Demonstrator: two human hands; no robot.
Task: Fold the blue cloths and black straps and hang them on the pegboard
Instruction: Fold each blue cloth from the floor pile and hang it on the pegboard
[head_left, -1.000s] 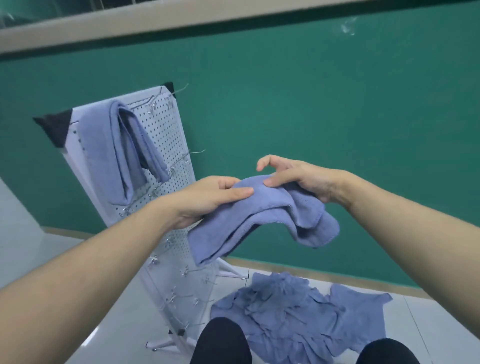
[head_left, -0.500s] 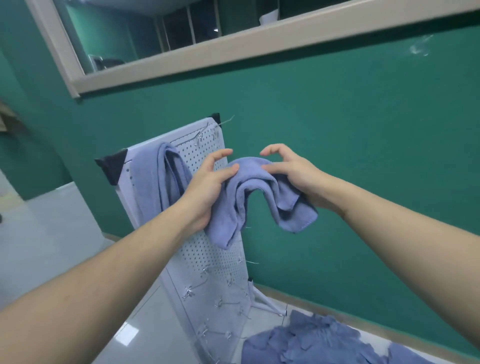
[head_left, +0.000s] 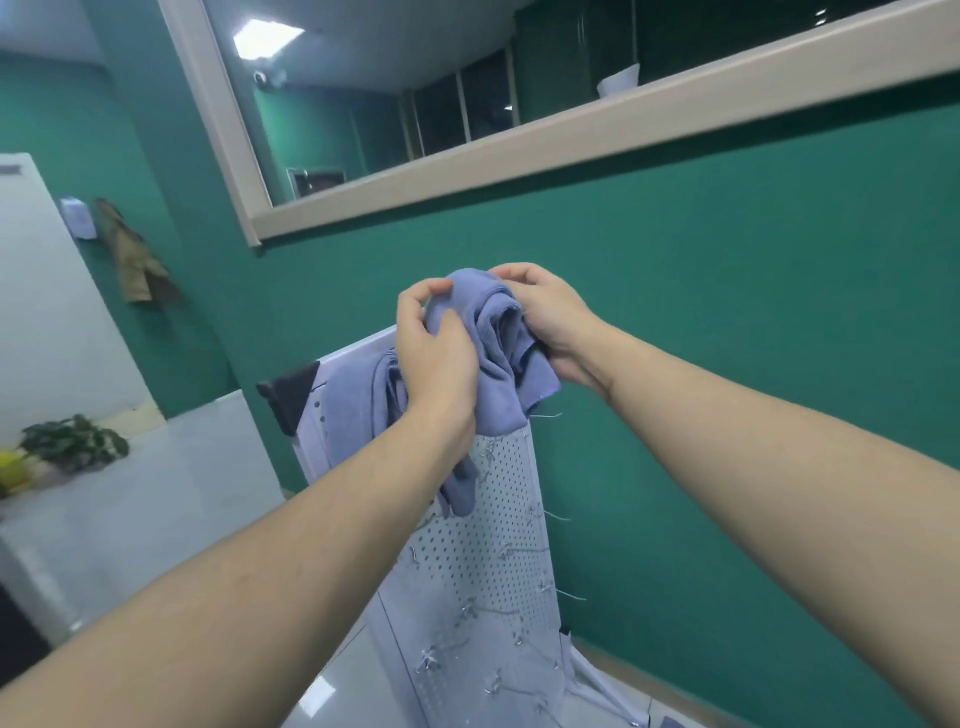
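I hold a folded blue cloth (head_left: 496, 364) bunched between both hands at the top of the white pegboard (head_left: 498, 551). My left hand (head_left: 434, 358) grips its left side, fingers curled over the top fold. My right hand (head_left: 545, 317) grips the right side from behind. A second blue cloth (head_left: 358, 387) hangs on the pegboard's upper left, mostly hidden by my left hand. Its lower end (head_left: 460, 488) shows below my wrist. A black piece (head_left: 291, 392) sits at the board's top left corner.
Metal hooks (head_left: 558, 517) stick out of the pegboard face and right edge. The green wall (head_left: 727, 312) stands just behind it, with a framed window (head_left: 467, 171) above. A potted plant (head_left: 72, 441) and a white door (head_left: 47, 291) are far left. Pale floor tiles lie below.
Both hands have lifted the blue cloth up to the pegboard's top and drawn together, bunching it. My view has tilted upward, so the cloth pile on the floor is out of sight.
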